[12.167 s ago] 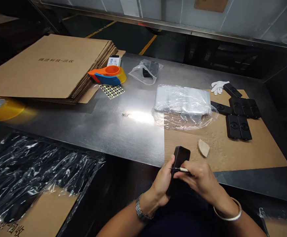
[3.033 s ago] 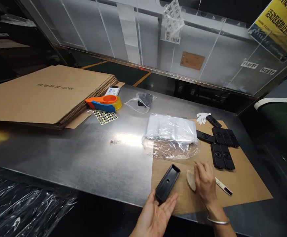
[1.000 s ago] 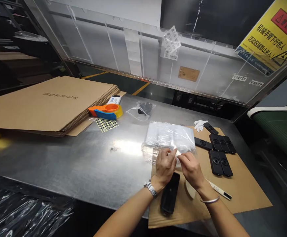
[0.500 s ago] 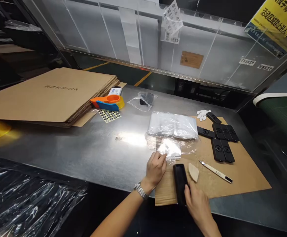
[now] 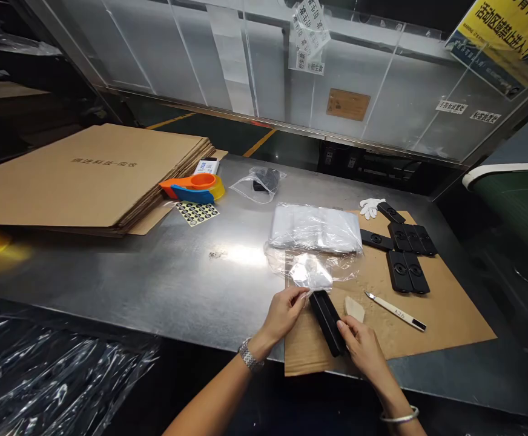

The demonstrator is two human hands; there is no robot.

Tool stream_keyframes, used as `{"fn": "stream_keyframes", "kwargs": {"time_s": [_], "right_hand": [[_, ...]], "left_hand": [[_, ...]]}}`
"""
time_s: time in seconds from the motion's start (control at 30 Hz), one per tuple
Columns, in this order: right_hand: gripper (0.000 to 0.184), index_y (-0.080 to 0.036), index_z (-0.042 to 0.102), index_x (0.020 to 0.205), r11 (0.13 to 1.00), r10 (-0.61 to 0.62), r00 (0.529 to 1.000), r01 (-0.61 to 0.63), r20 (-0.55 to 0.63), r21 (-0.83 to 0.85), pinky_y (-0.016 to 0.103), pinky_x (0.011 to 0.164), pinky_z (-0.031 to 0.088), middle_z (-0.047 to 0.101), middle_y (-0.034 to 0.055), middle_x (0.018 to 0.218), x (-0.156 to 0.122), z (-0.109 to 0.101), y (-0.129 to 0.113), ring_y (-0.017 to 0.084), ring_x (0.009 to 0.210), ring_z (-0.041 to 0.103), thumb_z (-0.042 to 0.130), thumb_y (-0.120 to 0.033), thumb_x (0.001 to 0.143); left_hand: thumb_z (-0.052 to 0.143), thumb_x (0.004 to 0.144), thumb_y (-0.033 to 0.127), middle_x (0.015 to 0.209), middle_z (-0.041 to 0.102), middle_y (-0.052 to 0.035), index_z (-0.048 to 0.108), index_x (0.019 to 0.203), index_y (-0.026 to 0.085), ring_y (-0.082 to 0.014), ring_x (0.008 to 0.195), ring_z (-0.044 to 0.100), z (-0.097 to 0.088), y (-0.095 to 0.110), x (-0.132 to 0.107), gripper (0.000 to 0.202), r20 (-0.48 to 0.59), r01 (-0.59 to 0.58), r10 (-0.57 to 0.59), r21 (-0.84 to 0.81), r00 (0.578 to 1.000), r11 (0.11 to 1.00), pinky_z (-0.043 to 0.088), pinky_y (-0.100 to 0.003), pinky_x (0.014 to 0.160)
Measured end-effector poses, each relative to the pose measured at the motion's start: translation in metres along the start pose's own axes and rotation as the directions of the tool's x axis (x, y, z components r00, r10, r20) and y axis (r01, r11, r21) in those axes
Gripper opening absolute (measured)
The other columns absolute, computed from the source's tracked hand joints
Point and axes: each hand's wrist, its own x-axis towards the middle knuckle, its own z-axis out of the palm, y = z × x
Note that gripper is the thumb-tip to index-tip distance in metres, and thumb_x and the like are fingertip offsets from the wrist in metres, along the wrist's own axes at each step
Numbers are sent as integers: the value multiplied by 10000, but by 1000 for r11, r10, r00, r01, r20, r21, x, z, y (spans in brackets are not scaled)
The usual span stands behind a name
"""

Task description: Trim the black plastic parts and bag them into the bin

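My left hand [image 5: 284, 309] pinches the near edge of a small clear plastic bag [image 5: 312, 274] lying on the brown cardboard sheet [image 5: 445, 327]. My right hand [image 5: 359, 345] grips the near end of a long black plastic part [image 5: 327, 312], whose far end points at the bag's mouth. Whether the part's tip is inside the bag I cannot tell. A pale wedge-shaped piece [image 5: 353, 307] lies just right of the part. A thin white craft knife [image 5: 395, 311] rests further right on the cardboard.
A pack of clear bags [image 5: 313, 229] lies behind. Several black parts [image 5: 404, 254] and a white glove [image 5: 370, 207] sit at the far right. Flat cartons [image 5: 86, 175], an orange-blue tape dispenser [image 5: 194, 188], a sticker sheet [image 5: 195, 212] and a bagged black item [image 5: 264, 180] lie left.
My right hand has lifted and turned the black part toward the small bag. My left hand has drawn that bag a little nearer, still pinching it.
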Motion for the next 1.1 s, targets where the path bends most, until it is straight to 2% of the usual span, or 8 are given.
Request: {"fn": "stream_keyframes", "kwargs": {"time_s": [0.2,0.37,0.5,0.57,0.67,0.8,0.93,1.1], "right_hand": [[375,-192,622,821,973,-129,990,117,-50,-198,228,522,320,600,33,635,2,2,-9,152,574,568,322,-389,928],[349,-190,656,916,932,-275,961,269,10,-242,246,604,370,616,62,706,0,-1,-11,175,685,590,348,-355,930],[331,-196,655,944,927,-315,948,317,43,-199,225,629,399,626,38,719,1,-3,-13,145,679,585,357,-339,933],[343,-191,655,916,940,-291,956,292,31,-176,207,606,404,631,18,703,3,-4,-14,127,642,582,346,-340,938],[397,-184,656,801,961,-224,975,219,-9,-170,191,527,383,615,-5,625,6,-5,-14,111,553,559,328,-357,941],[439,-180,645,741,971,-143,987,126,-75,-203,199,461,339,598,2,555,9,-2,-12,117,488,537,303,-372,940],[378,-196,650,807,959,-137,987,110,-88,-260,212,490,333,646,33,628,9,6,-18,149,556,598,338,-376,921],[327,-183,608,907,955,-131,986,97,-105,-281,216,492,347,650,32,616,10,15,-27,165,546,624,322,-339,923]], "left_hand": [[397,894,273,962,684,-69,633,998,176,-180,879,617,4,7,-5,275,-67,91,-89,21,994,996,468,-306,770],[347,906,347,679,613,-41,630,706,162,-182,692,572,-1,5,1,392,-117,168,-156,96,981,981,421,-300,643],[353,898,357,538,539,8,592,554,164,-132,559,526,-10,-1,8,461,-37,125,-122,90,992,988,383,-235,527],[370,894,346,555,589,15,643,612,165,-124,555,548,-16,-2,11,432,43,65,-68,71,997,995,401,-216,519],[409,886,297,759,699,3,695,848,186,-132,685,622,-23,-2,12,309,142,-27,19,58,990,998,465,-207,615],[428,873,205,948,698,-32,641,1032,205,-158,835,634,-21,0,5,266,173,-120,96,132,980,984,491,-255,748],[371,870,139,928,661,-111,551,1151,129,-228,851,599,-7,9,-9,334,96,-164,141,309,985,937,492,-362,736],[413,854,146,737,622,-73,582,1092,135,-219,685,564,-1,24,-23,292,124,-303,278,453,953,839,478,-337,599]]}}
